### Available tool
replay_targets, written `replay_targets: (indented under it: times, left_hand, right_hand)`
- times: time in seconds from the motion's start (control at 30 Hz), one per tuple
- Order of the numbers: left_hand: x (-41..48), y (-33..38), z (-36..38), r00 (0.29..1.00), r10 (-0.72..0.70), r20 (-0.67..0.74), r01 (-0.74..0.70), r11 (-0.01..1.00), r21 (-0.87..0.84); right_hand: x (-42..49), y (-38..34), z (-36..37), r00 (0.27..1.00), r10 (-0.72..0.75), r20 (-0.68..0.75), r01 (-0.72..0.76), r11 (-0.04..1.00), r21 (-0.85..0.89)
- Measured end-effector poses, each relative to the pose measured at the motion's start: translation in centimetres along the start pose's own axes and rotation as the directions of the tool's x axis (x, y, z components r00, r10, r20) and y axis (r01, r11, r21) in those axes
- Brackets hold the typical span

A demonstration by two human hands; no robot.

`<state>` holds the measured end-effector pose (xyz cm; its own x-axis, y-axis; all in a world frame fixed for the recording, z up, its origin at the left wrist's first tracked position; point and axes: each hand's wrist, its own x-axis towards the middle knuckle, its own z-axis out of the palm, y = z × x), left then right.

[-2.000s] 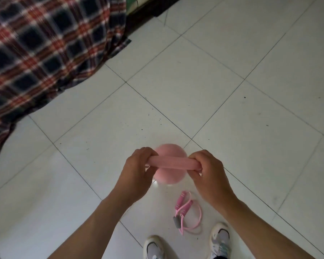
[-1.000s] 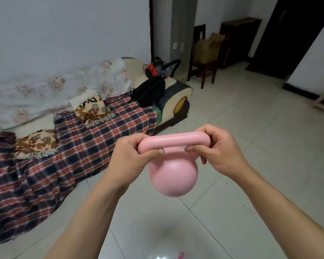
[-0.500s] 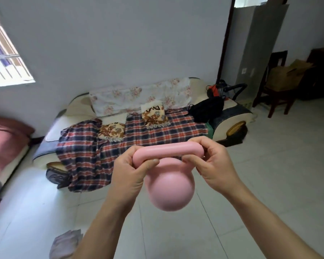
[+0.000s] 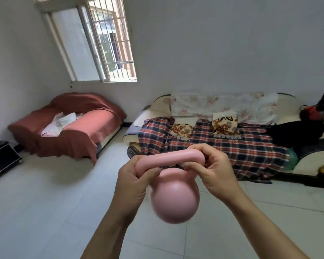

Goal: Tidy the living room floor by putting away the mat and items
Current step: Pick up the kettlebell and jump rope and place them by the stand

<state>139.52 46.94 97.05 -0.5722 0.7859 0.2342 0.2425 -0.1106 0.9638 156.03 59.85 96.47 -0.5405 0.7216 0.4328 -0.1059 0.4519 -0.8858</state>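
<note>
Head view, wide angle, looking across a living room. Pink kettlebell (image 4: 174, 200) sits just below frame centre, toward 6 o'clock, held up in the air clear of the white tiled floor (image 4: 45, 202). Its round body hangs beneath its handle (image 4: 168, 159), which runs roughly level, the right end a touch higher. Left hand (image 4: 133, 176) grasps the handle's left end, at 9 o'clock of the bell, fingers wrapped behind and thumb lying across the front. Right hand (image 4: 216, 171) grasps the right end, at 3 o'clock of it, fingers curled over the top and thumb tucked under. Both forearms bare, entering from the bottom edge at 6 o'clock. Behind the hands, from centre out to 3 o'clock, a cream sofa (image 4: 151, 116) stands along the far wall, its seat covered by a red-and-navy plaid blanket (image 4: 251, 152) and its backrest by a pale floral cloth (image 4: 223, 105). Two brown patterned cushions (image 4: 180, 130) lean against the backrest, side by side, a little apart. Black bag (image 4: 295, 134) on the sofa's right end at 3 o'clock; something red and black beyond it at the frame edge, too blurred to name. At 9 o'clock a smaller seat draped in a rust-red cover (image 4: 79, 135), with a white cloth (image 4: 60, 122) bunched on it. Barred window (image 4: 101, 43) at 11 o'clock, frosted pane on its left half, bars showing on the right. Low black cabinet (image 4: 2, 157) at the left edge, about 8 o'clock.
</note>
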Motion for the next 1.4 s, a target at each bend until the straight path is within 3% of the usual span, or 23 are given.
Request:
replay_targets:
  times: [0.33,0.63,0.83,1.03,1.4]
  left_hand:
    - [-5.0,-1.8,-17.1,0.984,0.004,-0.177,-0.002,1.000,0.011]
    - [-10.0,-3.9,-35.7,0.936,-0.019,-0.351,0.028,0.999,0.020]
    - [-13.0,-5.0,-45.1,0.870,-0.041,-0.491,0.035,0.999,-0.022]
    - [-13.9,-6.5,-52.9,0.778,-0.068,-0.624,0.045,0.998,-0.052]
    - [-10.7,-9.5,-68.6,0.580,-0.024,-0.814,0.176,0.980,0.096]
  right_hand:
    - [-0.3,-3.3,17.2,0.971,-0.018,0.237,0.005,0.998,0.057]
    - [-2.1,-7.2,36.7,0.893,-0.070,0.444,0.005,0.989,0.146]
    - [-1.8,-9.2,47.4,0.800,-0.139,0.583,0.076,0.988,0.132]
    - [0.1,-9.7,57.5,0.678,-0.174,0.714,0.017,0.975,0.222]
    - [6.7,-9.5,78.3,0.477,-0.279,0.833,-0.076,0.932,0.356]
